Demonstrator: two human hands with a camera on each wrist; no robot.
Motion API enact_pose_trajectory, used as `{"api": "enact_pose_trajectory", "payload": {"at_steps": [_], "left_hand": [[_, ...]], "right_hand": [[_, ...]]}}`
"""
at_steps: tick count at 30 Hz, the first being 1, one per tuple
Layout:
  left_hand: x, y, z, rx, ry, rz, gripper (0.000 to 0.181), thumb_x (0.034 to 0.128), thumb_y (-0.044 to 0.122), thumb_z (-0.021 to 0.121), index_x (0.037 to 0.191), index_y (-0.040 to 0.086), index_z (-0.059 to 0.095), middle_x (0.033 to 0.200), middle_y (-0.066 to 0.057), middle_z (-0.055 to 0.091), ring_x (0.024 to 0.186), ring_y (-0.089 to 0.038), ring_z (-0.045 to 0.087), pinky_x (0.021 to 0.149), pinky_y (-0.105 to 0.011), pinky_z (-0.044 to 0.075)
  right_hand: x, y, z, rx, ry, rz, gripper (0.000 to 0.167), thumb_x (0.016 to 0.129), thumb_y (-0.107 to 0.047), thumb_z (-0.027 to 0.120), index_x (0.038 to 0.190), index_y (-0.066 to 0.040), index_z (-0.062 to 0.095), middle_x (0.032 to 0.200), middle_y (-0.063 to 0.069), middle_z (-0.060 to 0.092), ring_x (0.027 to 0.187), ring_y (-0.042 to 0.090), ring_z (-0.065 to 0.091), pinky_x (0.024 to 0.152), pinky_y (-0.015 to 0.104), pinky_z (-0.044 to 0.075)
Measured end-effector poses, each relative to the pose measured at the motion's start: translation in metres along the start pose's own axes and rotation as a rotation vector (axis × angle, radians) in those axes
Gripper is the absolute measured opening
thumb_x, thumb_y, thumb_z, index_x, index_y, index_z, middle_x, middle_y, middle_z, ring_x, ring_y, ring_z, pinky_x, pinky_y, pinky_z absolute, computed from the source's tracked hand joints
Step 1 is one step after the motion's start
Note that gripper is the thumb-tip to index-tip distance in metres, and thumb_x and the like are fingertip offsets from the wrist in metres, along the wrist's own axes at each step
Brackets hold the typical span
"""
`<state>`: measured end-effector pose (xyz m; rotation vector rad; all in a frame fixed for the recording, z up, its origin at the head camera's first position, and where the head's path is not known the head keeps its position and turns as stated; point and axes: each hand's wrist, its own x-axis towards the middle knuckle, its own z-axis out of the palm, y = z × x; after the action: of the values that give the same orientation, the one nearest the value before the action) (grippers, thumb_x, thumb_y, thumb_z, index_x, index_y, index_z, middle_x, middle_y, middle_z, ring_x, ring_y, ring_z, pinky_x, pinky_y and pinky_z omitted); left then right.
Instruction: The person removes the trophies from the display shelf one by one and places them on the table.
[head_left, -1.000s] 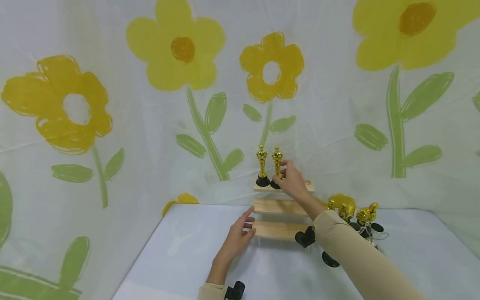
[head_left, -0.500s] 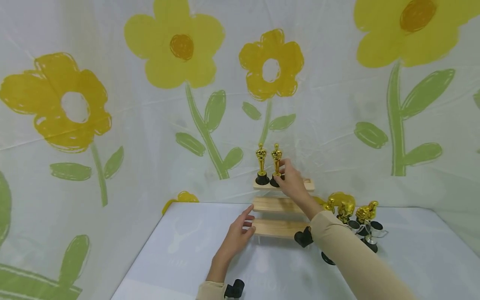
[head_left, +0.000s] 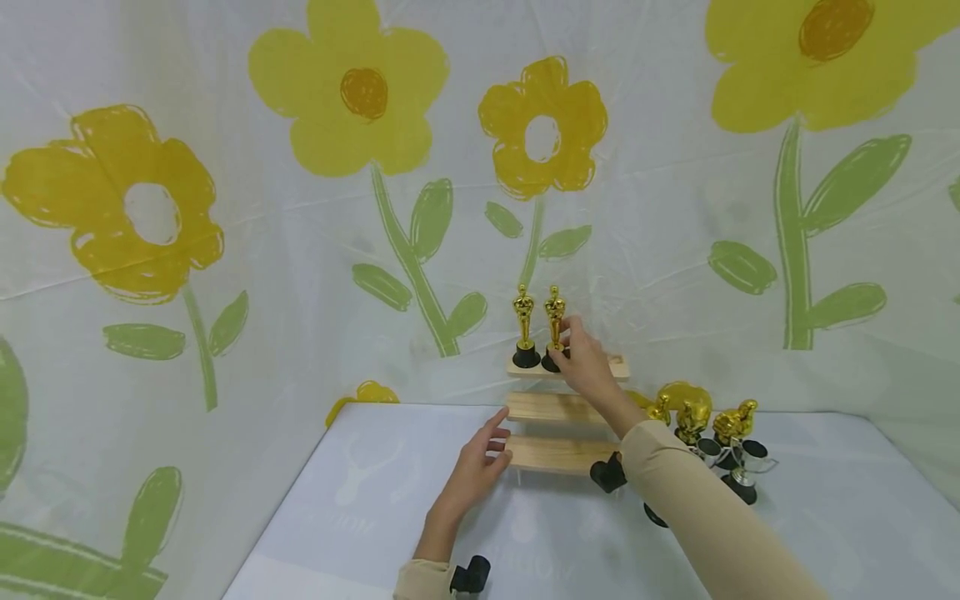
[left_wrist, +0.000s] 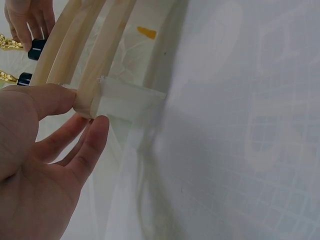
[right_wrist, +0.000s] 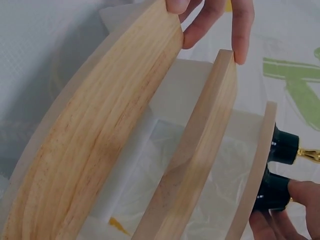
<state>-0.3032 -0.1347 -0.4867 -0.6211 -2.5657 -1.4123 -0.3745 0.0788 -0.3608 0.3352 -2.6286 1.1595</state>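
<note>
A three-tier wooden display shelf (head_left: 555, 407) with translucent side supports stands at the table's back. Its top board carries two gold statuette trophies with round black bases. My right hand (head_left: 588, 362) pinches the right trophy (head_left: 555, 310) low, thumb and fingers at its black base (right_wrist: 272, 192); the base meets the top board. Just left of it, the other trophy (head_left: 524, 312) stands upright, untouched. My left hand (head_left: 474, 468) holds the shelf's left end. In the left wrist view its thumb (left_wrist: 55, 100) lies on the lowest board's end, with fingers around the other side.
Several gold trophies (head_left: 690, 421) and a silver cup trophy (head_left: 744, 475) stand on the white table (head_left: 360, 483) to the right, partly hidden by my right sleeve. A flower-printed cloth (head_left: 652, 208) hangs behind the shelf.
Both hands keep their places on the trophy and shelf. My right forearm has shifted slightly, uncovering more of the silver cup trophy. The head view has moved a little.
</note>
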Motion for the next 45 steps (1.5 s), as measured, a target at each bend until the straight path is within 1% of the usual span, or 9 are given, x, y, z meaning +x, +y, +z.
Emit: {"api": "enact_pose_trajectory", "payload": {"at_steps": [7, 12, 18, 23, 30, 36, 40, 42, 45], "left_hand": [[0.001, 0.001, 0.000, -0.004, -0.003, 0.007, 0.066, 0.0942, 0.004, 0.059, 0.154, 0.018, 0.032, 0.128, -0.020, 0.061, 0.107, -0.028, 0.065, 0.084, -0.034, 0.056], [0.000, 0.001, 0.000, 0.002, -0.001, 0.009, 0.066, 0.0938, 0.004, 0.059, 0.153, 0.017, 0.033, 0.127, -0.018, 0.061, 0.107, -0.028, 0.065, 0.083, -0.031, 0.056], [-0.001, 0.000, 0.000, -0.001, 0.007, 0.025, 0.066, 0.0931, 0.003, 0.059, 0.153, 0.015, 0.034, 0.126, -0.019, 0.062, 0.105, -0.029, 0.066, 0.082, -0.031, 0.057], [0.000, 0.001, 0.002, -0.003, 0.011, 0.033, 0.065, 0.0927, 0.002, 0.059, 0.152, 0.014, 0.035, 0.124, -0.021, 0.062, 0.103, -0.030, 0.066, 0.081, -0.031, 0.057], [0.000, 0.002, 0.001, -0.006, 0.008, 0.025, 0.065, 0.0925, 0.002, 0.059, 0.152, 0.013, 0.035, 0.124, -0.022, 0.061, 0.104, -0.031, 0.065, 0.081, -0.032, 0.057], [0.000, 0.003, 0.000, -0.014, 0.006, 0.016, 0.065, 0.0928, 0.001, 0.058, 0.152, 0.013, 0.034, 0.124, -0.023, 0.061, 0.105, -0.032, 0.065, 0.082, -0.033, 0.057], [-0.001, 0.003, 0.000, -0.009, 0.004, 0.008, 0.066, 0.0928, 0.002, 0.058, 0.153, 0.014, 0.034, 0.125, -0.021, 0.061, 0.105, -0.030, 0.065, 0.082, -0.032, 0.057], [0.000, 0.002, 0.000, -0.007, 0.006, 0.015, 0.066, 0.0926, 0.002, 0.058, 0.153, 0.013, 0.034, 0.124, -0.021, 0.061, 0.105, -0.030, 0.065, 0.082, -0.033, 0.057], [0.000, 0.001, 0.000, -0.001, 0.008, 0.017, 0.066, 0.0927, 0.002, 0.058, 0.153, 0.013, 0.034, 0.124, -0.021, 0.061, 0.104, -0.030, 0.065, 0.081, -0.033, 0.057]], "right_hand": [[0.000, 0.001, 0.000, -0.023, 0.004, -0.002, 0.042, 0.098, -0.015, 0.059, 0.132, -0.007, 0.036, 0.125, 0.025, 0.061, 0.106, 0.038, 0.065, 0.080, 0.047, 0.056], [0.000, 0.002, 0.001, -0.043, 0.010, -0.004, 0.042, 0.098, -0.015, 0.059, 0.131, -0.007, 0.036, 0.124, 0.024, 0.061, 0.103, 0.038, 0.065, 0.078, 0.046, 0.055], [-0.002, 0.001, 0.001, -0.060, 0.008, -0.029, 0.041, 0.097, -0.013, 0.059, 0.130, -0.005, 0.036, 0.120, 0.025, 0.062, 0.098, 0.039, 0.065, 0.076, 0.046, 0.054], [-0.007, 0.002, -0.003, -0.057, 0.004, -0.031, 0.041, 0.097, -0.014, 0.060, 0.129, -0.004, 0.037, 0.120, 0.027, 0.062, 0.100, 0.040, 0.065, 0.078, 0.048, 0.054], [-0.010, 0.006, -0.012, -0.063, -0.013, -0.036, 0.042, 0.096, -0.014, 0.062, 0.128, -0.002, 0.038, 0.120, 0.028, 0.062, 0.104, 0.040, 0.065, 0.080, 0.049, 0.056], [-0.012, 0.010, -0.023, -0.077, -0.030, -0.027, 0.046, 0.095, -0.015, 0.063, 0.131, -0.001, 0.038, 0.120, 0.027, 0.063, 0.103, 0.039, 0.067, 0.080, 0.048, 0.057], [-0.019, 0.009, -0.040, -0.074, -0.035, -0.047, 0.045, 0.096, -0.015, 0.063, 0.130, 0.000, 0.038, 0.120, 0.028, 0.062, 0.103, 0.041, 0.067, 0.078, 0.048, 0.057], [-0.024, 0.009, -0.049, -0.075, -0.034, -0.063, 0.044, 0.096, -0.015, 0.063, 0.130, 0.000, 0.038, 0.120, 0.029, 0.062, 0.102, 0.042, 0.067, 0.078, 0.048, 0.058], [-0.031, 0.015, -0.062, -0.080, -0.034, -0.081, 0.044, 0.096, -0.015, 0.062, 0.129, 0.001, 0.038, 0.120, 0.029, 0.061, 0.104, 0.043, 0.066, 0.078, 0.048, 0.058]]}}
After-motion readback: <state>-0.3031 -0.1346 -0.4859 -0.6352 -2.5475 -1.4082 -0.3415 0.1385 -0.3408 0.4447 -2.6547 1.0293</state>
